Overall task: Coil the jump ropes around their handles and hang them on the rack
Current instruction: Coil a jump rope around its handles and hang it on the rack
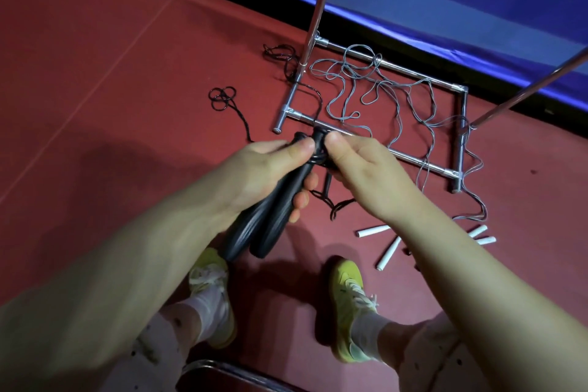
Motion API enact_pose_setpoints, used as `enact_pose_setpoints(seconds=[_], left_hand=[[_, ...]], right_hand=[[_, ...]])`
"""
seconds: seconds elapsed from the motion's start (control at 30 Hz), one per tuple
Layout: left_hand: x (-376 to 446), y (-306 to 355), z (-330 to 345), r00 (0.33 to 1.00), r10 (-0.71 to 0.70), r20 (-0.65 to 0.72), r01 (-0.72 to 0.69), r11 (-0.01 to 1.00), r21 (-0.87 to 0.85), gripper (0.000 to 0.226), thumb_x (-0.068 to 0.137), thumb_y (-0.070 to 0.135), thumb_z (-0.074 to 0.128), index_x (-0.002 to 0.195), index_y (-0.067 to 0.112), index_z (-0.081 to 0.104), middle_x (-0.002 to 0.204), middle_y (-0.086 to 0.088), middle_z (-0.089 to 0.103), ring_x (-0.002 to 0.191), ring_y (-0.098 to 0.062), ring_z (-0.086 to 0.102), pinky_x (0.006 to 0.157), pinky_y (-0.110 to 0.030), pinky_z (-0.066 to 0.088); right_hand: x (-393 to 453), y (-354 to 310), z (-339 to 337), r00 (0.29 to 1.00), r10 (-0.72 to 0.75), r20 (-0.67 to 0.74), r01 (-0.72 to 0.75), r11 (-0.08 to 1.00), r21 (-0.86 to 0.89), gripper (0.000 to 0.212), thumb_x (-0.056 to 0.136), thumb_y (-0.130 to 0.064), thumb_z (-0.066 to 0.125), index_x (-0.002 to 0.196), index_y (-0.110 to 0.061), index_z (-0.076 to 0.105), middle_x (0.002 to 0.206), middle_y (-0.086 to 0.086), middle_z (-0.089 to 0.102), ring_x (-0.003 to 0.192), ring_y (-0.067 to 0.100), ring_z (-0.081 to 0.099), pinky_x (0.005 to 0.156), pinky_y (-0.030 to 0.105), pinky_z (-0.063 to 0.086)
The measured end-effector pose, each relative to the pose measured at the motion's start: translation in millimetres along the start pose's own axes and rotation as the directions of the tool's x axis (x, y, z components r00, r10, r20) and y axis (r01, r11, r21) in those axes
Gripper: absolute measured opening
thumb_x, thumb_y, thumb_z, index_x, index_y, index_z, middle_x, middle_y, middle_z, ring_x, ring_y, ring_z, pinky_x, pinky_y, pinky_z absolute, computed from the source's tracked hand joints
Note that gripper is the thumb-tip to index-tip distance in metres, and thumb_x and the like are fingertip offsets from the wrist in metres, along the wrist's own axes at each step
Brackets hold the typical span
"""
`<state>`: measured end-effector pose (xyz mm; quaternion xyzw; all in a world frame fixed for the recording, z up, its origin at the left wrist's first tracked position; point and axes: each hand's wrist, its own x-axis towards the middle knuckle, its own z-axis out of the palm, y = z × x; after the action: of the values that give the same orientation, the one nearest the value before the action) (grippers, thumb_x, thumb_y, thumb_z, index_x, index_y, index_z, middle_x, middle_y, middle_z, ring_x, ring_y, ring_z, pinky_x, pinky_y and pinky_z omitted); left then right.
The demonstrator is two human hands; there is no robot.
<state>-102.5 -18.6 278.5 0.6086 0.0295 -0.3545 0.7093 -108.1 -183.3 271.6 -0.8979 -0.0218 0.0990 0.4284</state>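
The left hand (270, 169) gripped both rigid black handles (270, 219) together while the right hand (366, 175) apparently pinched the limp, tangle-prone black cord (318, 157) near their tops.

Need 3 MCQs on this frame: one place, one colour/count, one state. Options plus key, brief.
1. Where does the grey rope lie?
A. On the floor, across the rack base
B. Hung on the upright pole
C. Wound round the white handles

2. How many black handles does the left hand hold?
A. One
B. Two
C. Three

3. What is the state of the black rope?
A. Fully coiled
B. Hung up
C. A few turns near the handle tops, the rest loose on the floor

Key: 1 A, its loops sprawl over the base bars. 2 B, two lie side by side in the grip. 3 C, the right hand pinches the wraps while loops trail on the red floor.
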Motion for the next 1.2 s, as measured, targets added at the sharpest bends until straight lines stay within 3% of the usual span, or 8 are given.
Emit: enact_pose_setpoints(seconds=[0.07,0.13,0.27,0.43,0.57,0.8,1.03,1.2], left_hand=[[2.5,0.4,-0.7,0.999,0.003,-0.053,-0.004,1.0,-0.009,0.014,0.094,0.023,0.052,0.089,0.01,0.055,0.06,0.0,0.058,0.049,-0.015,0.049,0.046,-0.029,0.043],[3.1,-1.6,-2.8,0.993,0.049,-0.105,-0.044,0.998,0.041,0.01,0.094,0.019,0.052,0.086,0.014,0.053,0.059,0.002,0.057,0.049,-0.014,0.048,0.047,-0.028,0.041],[10.5,-9.5,-8.4,0.99,0.057,-0.13,-0.03,0.98,0.196,0.006,0.094,0.018,0.054,0.089,0.017,0.051,0.059,0.005,0.06,0.051,-0.012,0.05,0.048,-0.029,0.042],[14.4,-10.9,-4.4,0.997,0.041,-0.064,-0.01,0.909,0.417,0.008,0.093,0.02,0.054,0.088,0.018,0.048,0.066,0.004,0.06,0.053,-0.011,0.051,0.052,-0.029,0.044],[12.5,-15.1,13.1,0.996,-0.027,0.087,-0.02,0.87,0.492,0.005,0.092,0.015,0.054,0.093,0.013,0.049,0.066,0.004,0.058,0.05,-0.01,0.049,0.05,-0.027,0.043],[-2.8,-10.7,30.5,0.928,-0.027,0.372,-0.089,0.953,0.291,0.019,0.087,0.015,0.059,0.068,0.012,0.056,0.054,0.006,0.06,0.047,-0.007,0.049,0.046,-0.023,0.043],[-5.3,-24.1,23.3,0.966,0.028,0.256,-0.069,0.986,0.154,0.02,0.078,0.027,0.056,0.075,0.008,0.055,0.062,0.004,0.062,0.053,-0.014,0.051,0.051,-0.028,0.043],[0.4,-11.8,12.8,0.99,0.073,0.121,-0.063,0.994,-0.084,0.019,0.076,0.019,0.07,0.077,0.005,0.057,0.062,-0.005,0.06,0.049,-0.015,0.051,0.045,-0.026,0.045]], right_hand=[[-0.9,-2.2,-6.9,0.989,0.094,0.113,-0.116,0.972,0.205,0.074,0.086,-0.064,0.024,0.073,0.002,0.054,0.053,0.012,0.05,0.05,0.014,0.044,0.055,0.028,0.038],[-1.0,-2.9,-22.0,0.959,0.143,0.246,-0.201,0.953,0.227,0.07,0.093,-0.06,0.027,0.079,-0.001,0.06,0.056,0.005,0.057,0.05,0.018,0.05,0.053,0.028,0.043],[-6.6,-9.3,-39.1,0.932,0.114,0.343,-0.007,0.954,-0.299,0.008,0.092,-0.022,0.057,0.087,-0.02,0.061,0.069,-0.007,0.06,0.068,0.015,0.058,0.063,0.028,0.045],[-21.5,-22.2,-51.3,0.963,-0.092,0.252,0.216,0.821,-0.529,0.015,0.092,-0.025,0.054,0.102,-0.025,0.065,0.07,-0.018,0.047,0.074,0.012,0.048,0.066,0.028,0.037],[-19.5,-28.4,-56.6,0.926,-0.23,0.299,0.32,0.898,-0.301,0.009,0.087,-0.012,0.064,0.088,-0.02,0.068,0.068,-0.021,0.056,0.066,-0.009,0.054,0.062,0.006,0.036],[-0.7,-21.4,-45.4,0.891,-0.214,0.4,0.109,0.957,0.269,0.013,0.072,-0.015,0.07,0.074,-0.017,0.057,0.059,-0.014,0.058,0.055,0.0,0.049,0.054,0.016,0.04],[11.6,-3.5,-23.0,0.923,-0.023,0.385,-0.15,0.898,0.413,0.025,0.073,-0.028,0.066,0.06,-0.011,0.054,0.051,-0.002,0.05,0.045,0.009,0.044,0.047,0.021,0.035],[7.9,5.5,-24.5,0.935,-0.075,0.346,-0.133,0.831,0.54,0.038,0.088,-0.039,0.044,0.103,-0.014,0.068,0.074,0.003,0.065,0.065,0.014,0.054,0.056,0.025,0.037]])
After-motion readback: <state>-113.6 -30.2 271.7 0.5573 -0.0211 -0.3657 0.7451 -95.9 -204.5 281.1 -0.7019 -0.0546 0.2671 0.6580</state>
